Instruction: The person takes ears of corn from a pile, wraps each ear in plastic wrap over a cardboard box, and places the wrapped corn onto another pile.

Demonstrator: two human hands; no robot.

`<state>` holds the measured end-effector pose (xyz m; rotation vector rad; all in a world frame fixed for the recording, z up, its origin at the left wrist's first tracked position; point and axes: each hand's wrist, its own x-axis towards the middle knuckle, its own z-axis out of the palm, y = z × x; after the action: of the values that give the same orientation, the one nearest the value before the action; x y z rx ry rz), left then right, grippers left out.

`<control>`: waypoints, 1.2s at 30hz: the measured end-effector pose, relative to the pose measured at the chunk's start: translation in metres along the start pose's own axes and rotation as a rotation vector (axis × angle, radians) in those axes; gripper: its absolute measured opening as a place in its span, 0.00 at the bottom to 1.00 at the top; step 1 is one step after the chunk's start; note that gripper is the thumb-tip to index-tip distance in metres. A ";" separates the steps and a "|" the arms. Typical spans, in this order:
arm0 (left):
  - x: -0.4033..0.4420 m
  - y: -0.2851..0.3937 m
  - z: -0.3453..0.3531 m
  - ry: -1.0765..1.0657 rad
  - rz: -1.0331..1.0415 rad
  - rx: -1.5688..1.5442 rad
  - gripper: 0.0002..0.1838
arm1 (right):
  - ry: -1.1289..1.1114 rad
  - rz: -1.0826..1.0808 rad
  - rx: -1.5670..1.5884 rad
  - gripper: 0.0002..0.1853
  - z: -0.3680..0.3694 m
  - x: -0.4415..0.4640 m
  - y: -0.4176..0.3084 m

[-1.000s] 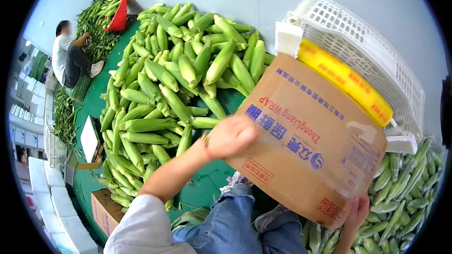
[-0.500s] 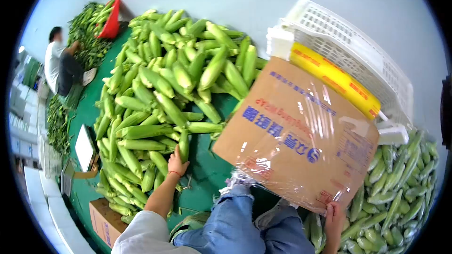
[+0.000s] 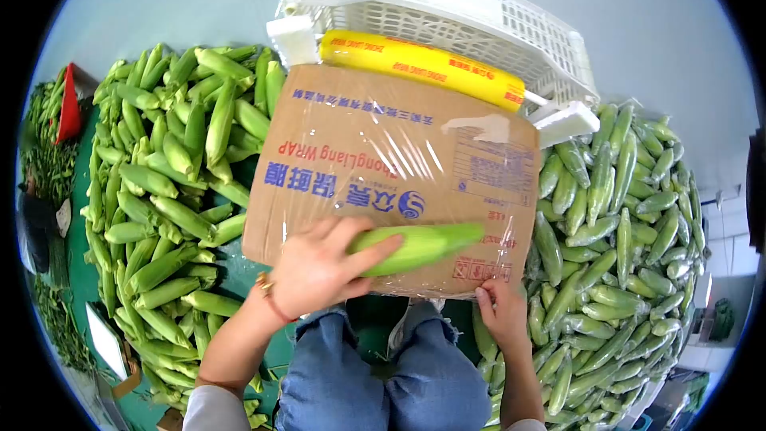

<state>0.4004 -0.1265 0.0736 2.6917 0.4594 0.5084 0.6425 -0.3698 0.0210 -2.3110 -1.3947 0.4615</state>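
My left hand is wrapped round the thick end of a green ear of corn, held low over the near part of a cardboard box. Clear film covers the printed top of the box. At the box's near right edge, my right hand pinches the edge of the film. A yellow roll of wrap lies along the far side of the box, between two white foam blocks.
Unwrapped corn is heaped on the green floor at left. Film-wrapped corn is piled at right. A white crate stands behind the roll. At far left are a red container, a scale and part of another person.
My left hand has taken hold of an ear from the left heap and brought it over the box. The view has turned right. My right hand stays at the film's near edge.
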 end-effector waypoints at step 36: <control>0.022 0.000 0.034 -0.181 -0.263 0.142 0.46 | -0.025 -0.467 -0.133 0.23 -0.004 0.101 -0.080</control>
<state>0.4333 -0.1280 0.0498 2.7202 0.8088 0.1611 0.6290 -0.2471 0.0567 -1.9820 -1.9557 0.2593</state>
